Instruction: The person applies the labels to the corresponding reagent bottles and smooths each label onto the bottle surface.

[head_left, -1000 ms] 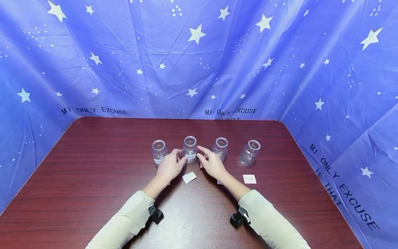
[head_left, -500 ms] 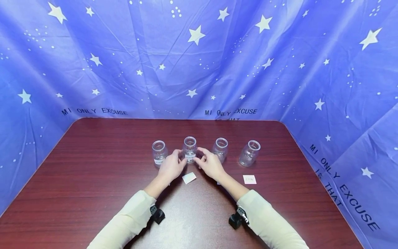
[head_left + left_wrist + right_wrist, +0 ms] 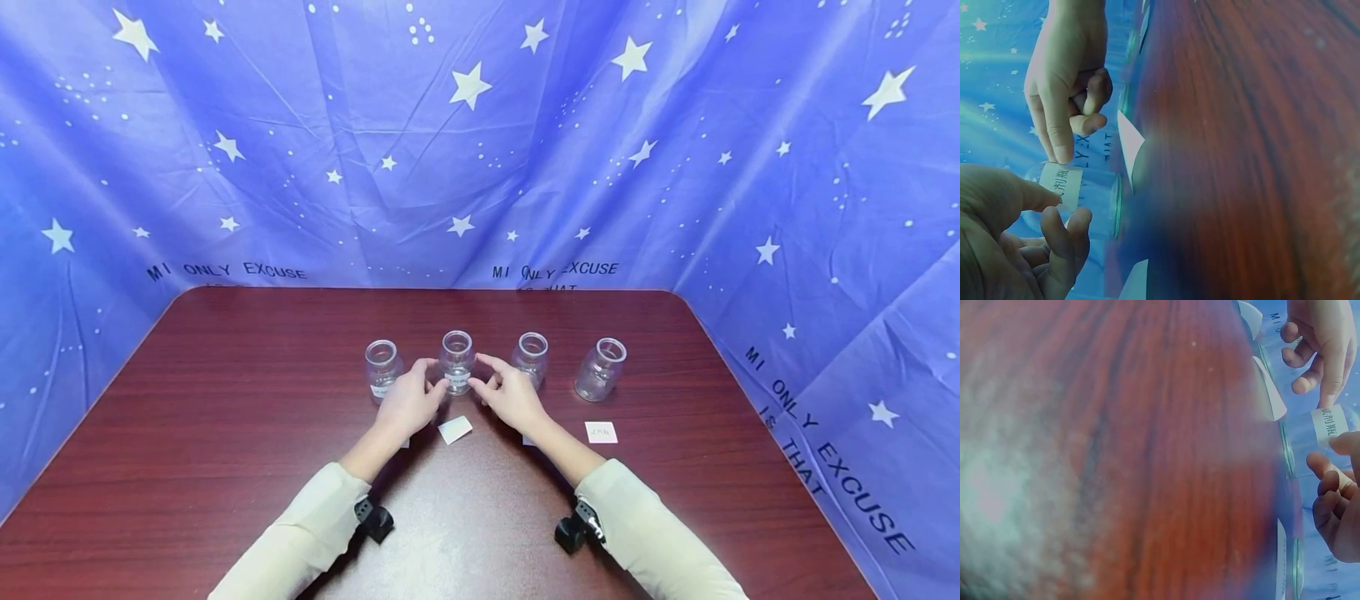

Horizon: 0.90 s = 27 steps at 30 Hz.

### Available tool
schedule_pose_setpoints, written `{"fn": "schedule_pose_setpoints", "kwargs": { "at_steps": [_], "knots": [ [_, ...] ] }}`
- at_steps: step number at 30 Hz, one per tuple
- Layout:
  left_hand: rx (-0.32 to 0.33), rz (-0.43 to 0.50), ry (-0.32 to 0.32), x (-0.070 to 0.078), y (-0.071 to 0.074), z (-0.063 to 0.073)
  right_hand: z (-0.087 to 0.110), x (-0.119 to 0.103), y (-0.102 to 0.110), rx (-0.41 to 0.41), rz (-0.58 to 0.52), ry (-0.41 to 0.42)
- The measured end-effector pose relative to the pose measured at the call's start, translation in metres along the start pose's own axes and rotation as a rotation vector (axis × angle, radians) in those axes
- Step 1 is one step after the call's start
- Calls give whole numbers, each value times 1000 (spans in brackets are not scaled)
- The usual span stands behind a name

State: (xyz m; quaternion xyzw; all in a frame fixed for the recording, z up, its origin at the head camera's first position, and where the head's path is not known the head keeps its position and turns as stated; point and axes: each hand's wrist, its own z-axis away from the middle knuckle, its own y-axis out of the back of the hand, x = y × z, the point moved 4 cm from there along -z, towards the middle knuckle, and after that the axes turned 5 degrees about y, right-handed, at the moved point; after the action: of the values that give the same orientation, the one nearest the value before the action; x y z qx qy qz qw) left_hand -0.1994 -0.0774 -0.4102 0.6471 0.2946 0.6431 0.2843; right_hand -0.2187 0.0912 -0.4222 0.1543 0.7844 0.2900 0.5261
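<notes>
A clear glass jar (image 3: 457, 358), second from the left in a row, stands upright between both hands. Around its front runs a white paper label (image 3: 1069, 181) printed with Chinese characters. My left hand (image 3: 410, 402) holds the jar's left side, thumb on the label's left end. From the other side my right hand (image 3: 512, 398) holds the jar, its thumb pressing the label's right end. In the right wrist view the label (image 3: 1327, 424) lies between the thumb tips. The leftmost jar (image 3: 381, 367) also bears a white label, partly behind the left hand.
A third jar (image 3: 533, 350) is partly hidden by the right hand; a fourth jar (image 3: 600, 371) stands farther right. On the dark red table (image 3: 247, 433) lie a white paper (image 3: 454, 430) and a written card (image 3: 601, 432). Paper edges show beside both wrists. A starry blue cloth (image 3: 300, 150) hangs behind.
My right thumb has moved slightly left and down onto the label's right end. The left hand stays almost still, and the jars have not moved on the table.
</notes>
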Motion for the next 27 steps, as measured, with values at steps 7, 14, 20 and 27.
{"fn": "schedule_pose_setpoints", "kwargs": {
  "at_steps": [7, 14, 20, 27],
  "knots": [
    [10, 12, -15, 1, 3, 0, -1, -3, 1, 12, 16, 20],
    [10, 23, -13, 1, 3, 1, -2, -2, 1, 22, 26, 29],
    [-5, 27, 0, 0, 4, 1, -1, -3, 1, 21, 18, 14],
    [-10, -3, 10, -1, 7, 4, 3, -4, 6, -1, -21, -29]
  ]
}}
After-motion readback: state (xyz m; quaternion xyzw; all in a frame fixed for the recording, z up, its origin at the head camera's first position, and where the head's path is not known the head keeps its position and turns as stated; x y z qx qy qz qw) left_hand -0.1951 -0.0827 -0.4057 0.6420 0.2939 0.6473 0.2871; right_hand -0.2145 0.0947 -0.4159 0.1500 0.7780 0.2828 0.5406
